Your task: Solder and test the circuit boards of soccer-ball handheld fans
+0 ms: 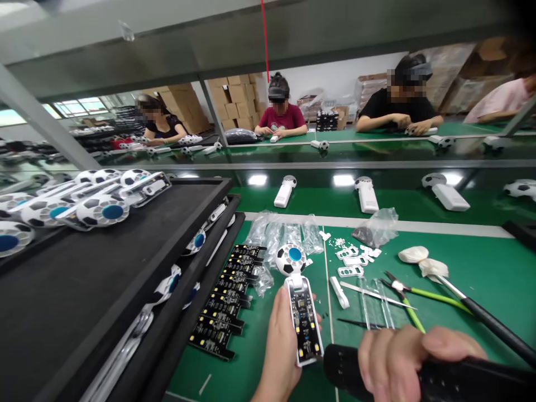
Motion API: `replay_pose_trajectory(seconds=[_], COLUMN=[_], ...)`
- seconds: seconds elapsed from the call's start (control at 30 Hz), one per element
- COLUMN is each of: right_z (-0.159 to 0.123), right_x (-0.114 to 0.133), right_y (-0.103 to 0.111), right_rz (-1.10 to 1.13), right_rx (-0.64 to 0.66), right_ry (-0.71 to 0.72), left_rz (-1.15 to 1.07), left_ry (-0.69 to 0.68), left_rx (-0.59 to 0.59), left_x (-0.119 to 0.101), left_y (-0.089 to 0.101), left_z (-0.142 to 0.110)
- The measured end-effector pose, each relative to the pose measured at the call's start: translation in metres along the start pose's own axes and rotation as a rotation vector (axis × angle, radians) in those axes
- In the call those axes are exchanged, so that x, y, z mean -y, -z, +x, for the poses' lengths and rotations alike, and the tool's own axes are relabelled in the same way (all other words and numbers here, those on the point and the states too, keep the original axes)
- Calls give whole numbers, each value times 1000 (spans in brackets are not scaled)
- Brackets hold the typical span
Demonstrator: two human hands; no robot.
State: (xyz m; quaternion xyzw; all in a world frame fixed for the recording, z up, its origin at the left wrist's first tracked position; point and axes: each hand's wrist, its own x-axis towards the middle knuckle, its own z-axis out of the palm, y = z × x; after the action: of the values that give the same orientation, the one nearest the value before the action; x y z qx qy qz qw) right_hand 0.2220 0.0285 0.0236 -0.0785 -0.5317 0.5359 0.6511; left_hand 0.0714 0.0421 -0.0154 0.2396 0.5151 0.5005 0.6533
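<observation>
My left hand [280, 349] grips a white handheld fan body [303, 318] upright, its black circuit board exposed and a soccer-ball head [291, 259] on top. My right hand [402, 357] wraps a thick black tool handle [347, 365], whose tip is hidden near the fan's lower end. Several black circuit boards [221, 312] lie in overlapping rows left of the fan. To the right are green-handled pliers [412, 296], a slim metal tweezer [377, 297] and small white plastic parts [349, 262].
A black tray [96, 268] of soccer-ball fan heads stands to my left. Clear plastic bags [285, 234] lie on the green bench [460, 268]. White fans stand on a shelf [283, 191] ahead. Several co-workers sit beyond, before stacked cardboard boxes [234, 103].
</observation>
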Motion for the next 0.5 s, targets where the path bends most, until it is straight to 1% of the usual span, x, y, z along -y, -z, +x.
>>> replay_pose_trajectory(seconds=[0.07,0.1,0.13,0.23,0.33,0.43,0.5], right_z=[6,9,12,13,7,-2,-6], right_x=[1,2,2,0,-2,-4,-6], right_y=[7,9,9,4,-1,0,4], right_rz=[31,39,47,60,91,63,33], right_rx=[144,189,203,151,105,97,115], right_ry=[-113,-143,-140,-56,12,-9,-11], left_rz=[-4,-5,-5,-6,-12,-14,-9], left_ry=[-9,-13,-15,-23,-26,-34,-38], left_rx=[-13,-18,-25,-52,-62,-61,-63], left_x=[0,0,0,1,3,4,6], left_y=[0,0,0,0,0,1,1], left_z=[0,0,1,2,4,4,5])
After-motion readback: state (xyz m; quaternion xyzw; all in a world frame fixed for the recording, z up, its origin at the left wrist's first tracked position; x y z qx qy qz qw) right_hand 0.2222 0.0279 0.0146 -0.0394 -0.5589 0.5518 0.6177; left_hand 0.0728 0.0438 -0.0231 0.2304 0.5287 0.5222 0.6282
